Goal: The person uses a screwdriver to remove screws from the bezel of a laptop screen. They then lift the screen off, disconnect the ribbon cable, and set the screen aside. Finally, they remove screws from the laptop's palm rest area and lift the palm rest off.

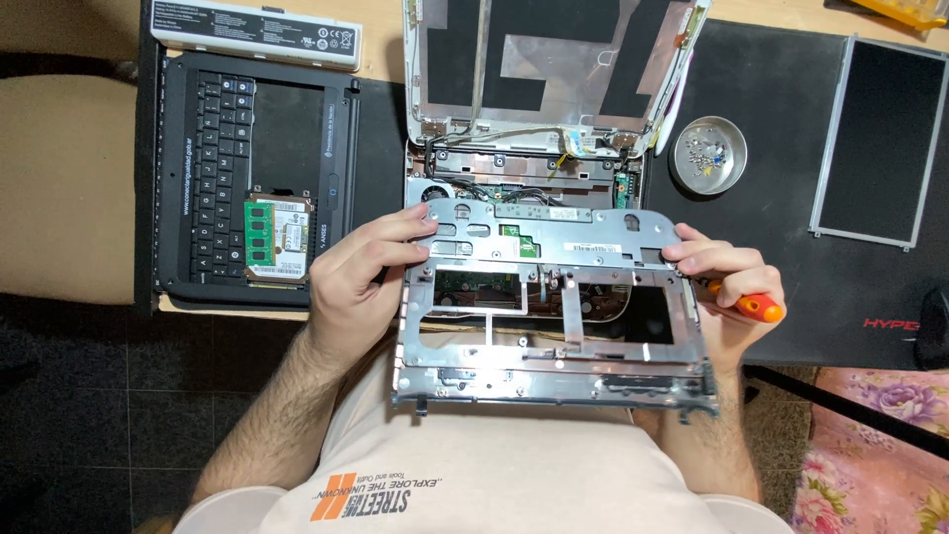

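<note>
Both hands lifting metal frame (554, 287) off laptop base (524, 178): left hand (356, 277) pinching left edge, right hand (727, 282) gripping right edge plus screwdriver (756, 307). Next: check cables, lift evenly.

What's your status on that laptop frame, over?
Left hand grips metal frame at its left edge. Right hand holds the right edge, orange-handled screwdriver in its palm. Frame sits over open laptop base; nothing blocking.
</note>
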